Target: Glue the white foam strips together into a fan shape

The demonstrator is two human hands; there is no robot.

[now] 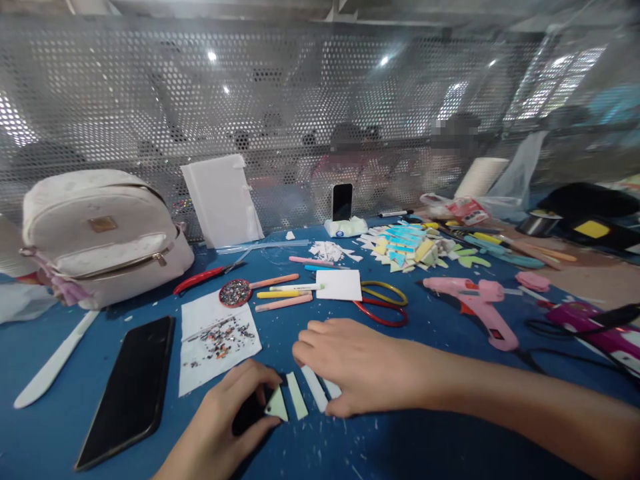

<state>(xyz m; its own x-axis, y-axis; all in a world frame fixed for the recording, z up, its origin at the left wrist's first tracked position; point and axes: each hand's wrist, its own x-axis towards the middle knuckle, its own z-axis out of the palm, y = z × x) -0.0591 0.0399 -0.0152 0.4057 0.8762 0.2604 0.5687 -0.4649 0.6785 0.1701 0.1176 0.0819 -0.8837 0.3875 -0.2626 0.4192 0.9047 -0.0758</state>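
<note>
My left hand [237, 400] pinches a pale green triangular piece [278, 405] between thumb and fingertips, low in the middle of the table. Just right of it lies a narrow pale green strip [297, 395], touched by neither hand. My right hand [355, 363] is curled over two white strips, thumb at their near end and fingers at the far end. One white strip [315, 389] shows mostly bare; the other white strip [332, 389] is largely covered by the palm.
Left are a black phone [127, 387], a white knife [55, 363] and a backpack [100, 233]. Ahead lie a paper with dark bits [193, 377], pens [284, 294], scissors [387, 319] and a pile of cut pieces [407, 247]. A pink glue gun [473, 303] lies right.
</note>
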